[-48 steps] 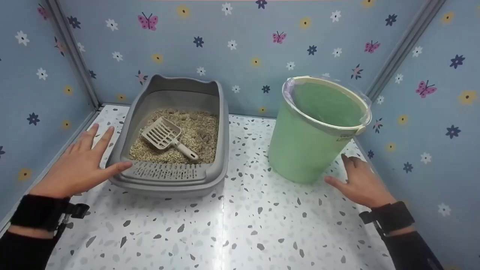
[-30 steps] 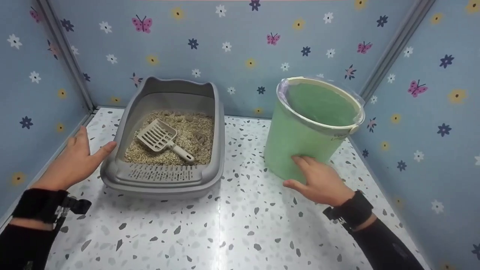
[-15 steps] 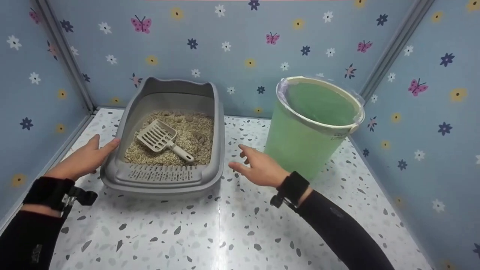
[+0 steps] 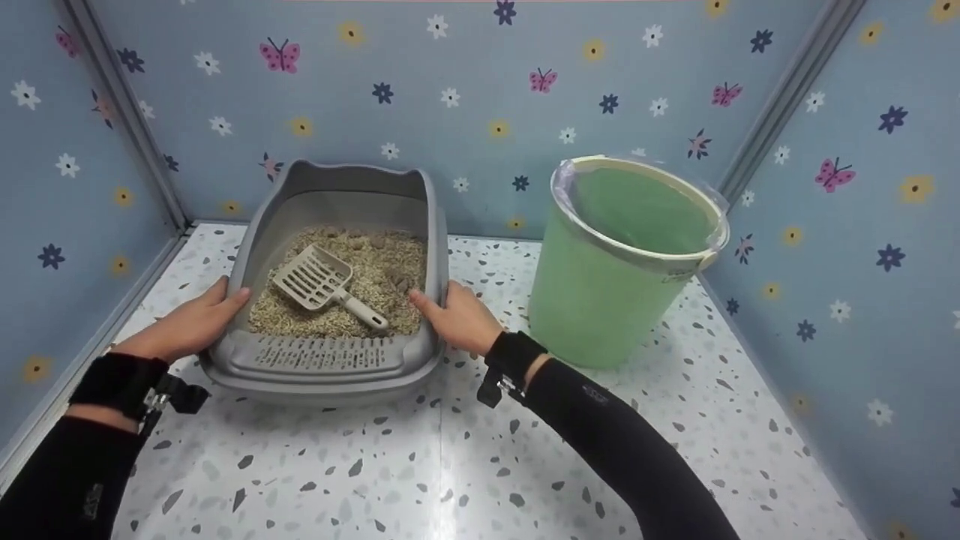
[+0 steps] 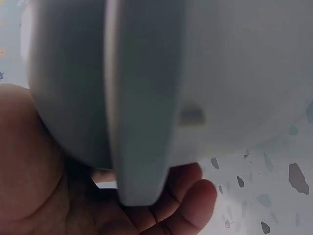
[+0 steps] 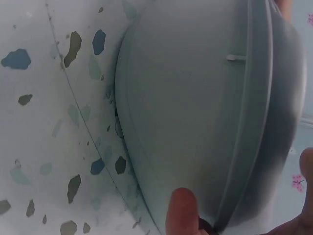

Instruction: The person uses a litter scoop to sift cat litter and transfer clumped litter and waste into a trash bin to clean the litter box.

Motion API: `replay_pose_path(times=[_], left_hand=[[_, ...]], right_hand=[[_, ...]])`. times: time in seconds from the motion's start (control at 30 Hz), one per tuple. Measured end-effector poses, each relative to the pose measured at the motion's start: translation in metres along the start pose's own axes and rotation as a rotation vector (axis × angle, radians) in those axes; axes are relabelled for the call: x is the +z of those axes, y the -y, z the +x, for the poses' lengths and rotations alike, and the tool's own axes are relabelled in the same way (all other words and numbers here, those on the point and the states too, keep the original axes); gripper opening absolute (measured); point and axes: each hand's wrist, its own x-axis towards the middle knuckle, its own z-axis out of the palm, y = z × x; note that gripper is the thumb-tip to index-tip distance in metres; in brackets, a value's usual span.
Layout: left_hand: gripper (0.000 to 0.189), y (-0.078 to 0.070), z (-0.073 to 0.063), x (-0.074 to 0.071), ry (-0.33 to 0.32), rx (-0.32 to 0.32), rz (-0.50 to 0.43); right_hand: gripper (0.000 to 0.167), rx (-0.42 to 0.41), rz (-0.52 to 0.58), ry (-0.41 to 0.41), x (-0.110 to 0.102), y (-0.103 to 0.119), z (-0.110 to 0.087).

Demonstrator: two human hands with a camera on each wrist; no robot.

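Passable gap between litter box [image 4: 319,381] and green bin [image 4: 600,292], wall [image 4: 450,60] behind

Back wall [image 4: 480,169], left wall [image 4: 82,221] and right wall [image 4: 840,221]: blue, printed with white, yellow and navy flowers, pink butterflies. Grey strips [image 4: 787,97] line both corners. Floor [image 4: 559,457] white, scattered grey chips; thin seam [image 4: 441,427] runs front to back. Bright reflection [image 4: 444,506] at front centre.

We see a smooth matt plastic tray [image 4: 322,384], plastic scoop [image 4: 337,292], rough grainy litter [image 4: 375,262], smooth plastic bin [image 4: 600,300] w/ plastic-film liner [image 4: 566,180], semi-glossy surface [image 4: 480,465].
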Motion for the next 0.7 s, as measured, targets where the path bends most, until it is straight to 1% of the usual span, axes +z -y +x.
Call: replay_pose_path(times=[0.07, 0.13, 0.2, 0.3, 0.4, 0.47, 0.7], left_hand=[[0.082, 0.002, -0.001, -0.001, -0.006, 0.002, 0.027], [0.081, 0.004, -0.002, -0.001, -0.014, 0.014, 0.046], [0.080, 0.005, -0.002, 0.000, -0.030, 0.028, 0.057], [0.078, 0.007, 0.000, 0.001, -0.062, 0.053, 0.067], [0.076, 0.009, 0.001, 0.004, -0.093, 0.063, 0.053], [0.077, 0.009, 0.001, 0.006, -0.103, 0.059, 0.037], [0.079, 0.008, 0.001, 0.011, -0.097, 0.033, -0.024]], right_hand=[[0.062, 0.018, 0.019, -0.010, 0.004, -0.002, 0.002], [0.060, 0.023, 0.019, -0.025, 0.008, -0.004, 0.004], [0.063, 0.016, 0.004, -0.037, 0.013, -0.004, 0.004], [0.073, 0.003, -0.037, -0.055, 0.017, -0.004, 0.004], [0.082, 0.012, -0.074, -0.061, 0.020, -0.004, 0.004], [0.085, 0.025, -0.087, -0.064, 0.021, -0.004, 0.003], [0.088, 0.051, -0.110, -0.079, 0.022, -0.005, 0.000]])
